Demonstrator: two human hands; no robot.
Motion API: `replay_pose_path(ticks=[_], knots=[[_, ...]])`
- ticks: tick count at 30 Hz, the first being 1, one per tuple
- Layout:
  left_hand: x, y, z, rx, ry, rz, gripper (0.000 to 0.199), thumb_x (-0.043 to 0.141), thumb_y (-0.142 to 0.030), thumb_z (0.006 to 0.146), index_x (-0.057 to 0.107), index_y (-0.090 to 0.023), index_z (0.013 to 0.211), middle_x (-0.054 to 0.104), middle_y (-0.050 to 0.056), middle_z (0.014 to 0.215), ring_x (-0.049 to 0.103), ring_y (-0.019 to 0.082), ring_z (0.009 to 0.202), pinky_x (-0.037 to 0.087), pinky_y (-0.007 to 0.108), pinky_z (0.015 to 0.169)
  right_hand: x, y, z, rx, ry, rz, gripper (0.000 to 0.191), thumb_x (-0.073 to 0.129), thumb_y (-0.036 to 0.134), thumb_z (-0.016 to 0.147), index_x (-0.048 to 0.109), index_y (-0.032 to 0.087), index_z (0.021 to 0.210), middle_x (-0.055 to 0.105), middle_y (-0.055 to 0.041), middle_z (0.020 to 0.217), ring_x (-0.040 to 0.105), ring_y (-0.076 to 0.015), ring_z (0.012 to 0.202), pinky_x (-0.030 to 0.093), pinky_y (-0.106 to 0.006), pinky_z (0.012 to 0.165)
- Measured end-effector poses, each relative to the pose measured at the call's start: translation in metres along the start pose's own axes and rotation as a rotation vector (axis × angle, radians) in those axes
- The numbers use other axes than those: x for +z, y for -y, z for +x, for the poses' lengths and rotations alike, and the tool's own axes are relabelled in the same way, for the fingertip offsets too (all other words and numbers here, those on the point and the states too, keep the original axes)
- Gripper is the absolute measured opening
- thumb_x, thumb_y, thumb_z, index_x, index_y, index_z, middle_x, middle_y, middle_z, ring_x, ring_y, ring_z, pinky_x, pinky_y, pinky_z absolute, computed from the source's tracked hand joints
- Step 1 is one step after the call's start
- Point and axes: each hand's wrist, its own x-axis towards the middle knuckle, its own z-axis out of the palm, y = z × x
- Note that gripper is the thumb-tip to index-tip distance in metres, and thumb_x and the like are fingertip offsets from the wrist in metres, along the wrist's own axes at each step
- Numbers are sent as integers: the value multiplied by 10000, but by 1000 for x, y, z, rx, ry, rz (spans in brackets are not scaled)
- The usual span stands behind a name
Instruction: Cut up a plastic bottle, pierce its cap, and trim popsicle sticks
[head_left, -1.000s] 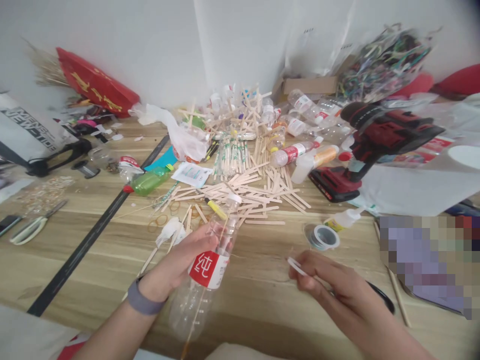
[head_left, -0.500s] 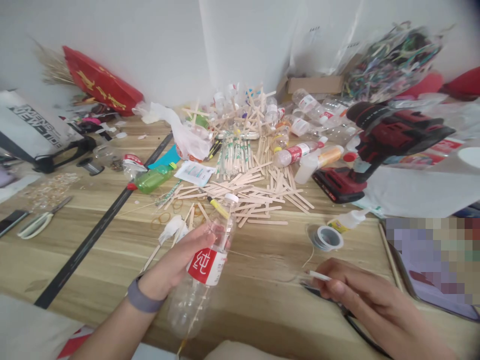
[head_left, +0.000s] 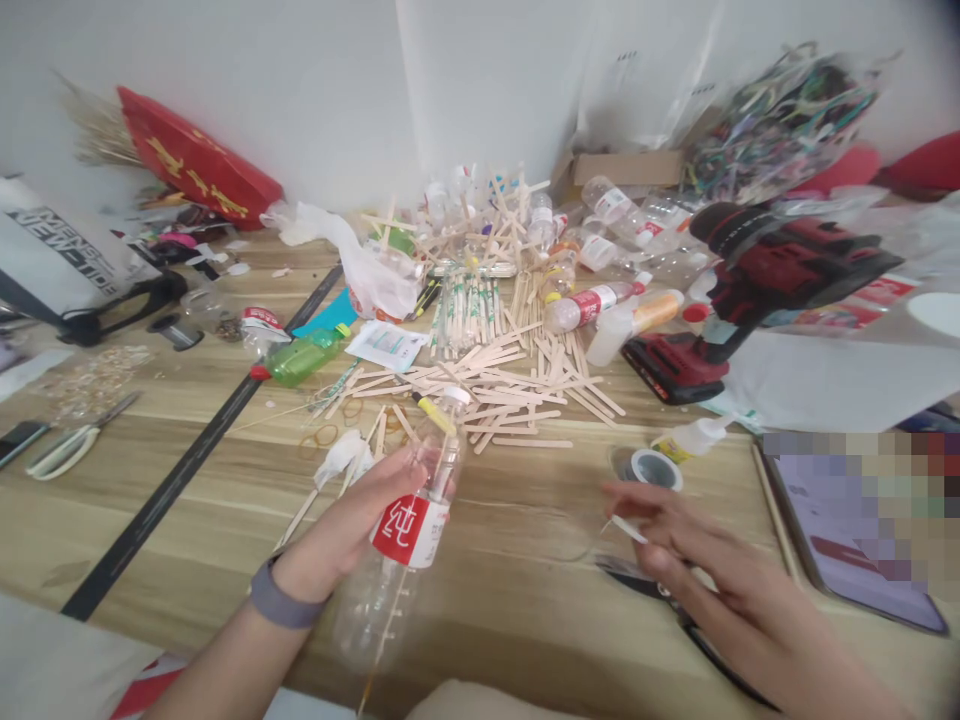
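Observation:
My left hand (head_left: 367, 515) is wrapped round a clear plastic bottle (head_left: 431, 535) with a red and white label and a white cap. The bottle leans with its cap away from me. A thin yellowish strand trails from its base. My right hand (head_left: 720, 575) pinches a short, thin white stick (head_left: 628, 528) between thumb and fingers, apart from the bottle. Just beyond these fingers sits a small spool (head_left: 655, 468). Beneath the same hand lies a dark object (head_left: 630, 577) with a black cord; the hand partly hides it.
Wooden sticks (head_left: 517, 400) spread over the middle of the table. A red and black power drill (head_left: 742, 300) stands at right, near a small glue bottle (head_left: 690, 440) and a tablet (head_left: 847, 540). Scissors (head_left: 75, 440) and a green bottle (head_left: 307, 357) lie at left.
My right hand has shifted slightly up and left with its index finger raised, and the white stick now slants more steeply. My left hand keeps the bottle almost where it was.

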Motion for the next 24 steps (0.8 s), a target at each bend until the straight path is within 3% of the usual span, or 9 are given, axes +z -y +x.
replay_pose_path(ticks=[3,6,8,10,12,15,16,19,24], knots=[[5,3,1,-23,53,14,521,801,-497,674,613,-184,1045,704,50,926,634,165,752,466,271,686,20,1,13,34,-8,139,285,467,337,977,614,207,770,603,-128,1293,497,-263,1284,495,-353,960],[9,7,3,-50,75,27,547,809,-492,663,601,-187,1066,696,49,943,623,169,780,454,275,698,46,-5,26,211,-94,457,339,467,444,978,581,203,768,460,-108,1453,397,-285,1360,353,-485,1097],[11,10,5,-50,116,38,581,808,-493,660,589,-192,1107,688,54,979,624,184,824,452,286,726,60,-5,34,322,-142,694,343,496,497,961,592,208,801,393,-83,1504,341,-273,1393,291,-504,1128],[12,14,7,-36,132,73,587,803,-487,667,585,-197,1129,677,59,1021,622,205,896,446,301,775,65,3,40,339,-159,873,332,515,500,955,599,213,810,396,-63,1502,320,-249,1403,270,-486,1140],[13,17,9,-27,119,133,552,794,-471,685,589,-199,1120,669,58,1043,613,217,950,435,311,814,61,19,42,249,-64,964,312,520,455,966,600,211,789,499,-61,1415,386,-225,1361,306,-437,1122],[12,19,13,-39,98,174,529,775,-483,700,573,-200,1098,671,44,985,614,198,890,428,305,786,45,44,40,32,326,1049,347,480,441,987,599,197,770,680,-85,1109,630,-215,1052,483,-374,910],[11,19,13,-47,97,163,542,773,-495,694,560,-199,1095,670,42,969,613,188,850,428,303,765,40,49,37,-17,369,1069,363,460,442,995,592,193,766,678,-85,1110,647,-209,998,496,-357,863],[8,17,13,-72,80,109,596,785,-522,658,532,-194,1086,665,44,949,598,165,749,429,301,702,26,49,26,-35,258,1012,371,456,435,998,590,198,745,675,-62,1102,633,-194,984,484,-315,835],[5,9,9,-70,64,38,575,818,-499,622,559,-186,1030,661,35,899,587,156,713,431,281,658,8,16,-7,109,27,956,373,488,520,947,618,237,740,657,-58,867,580,-162,683,476,-271,598]])
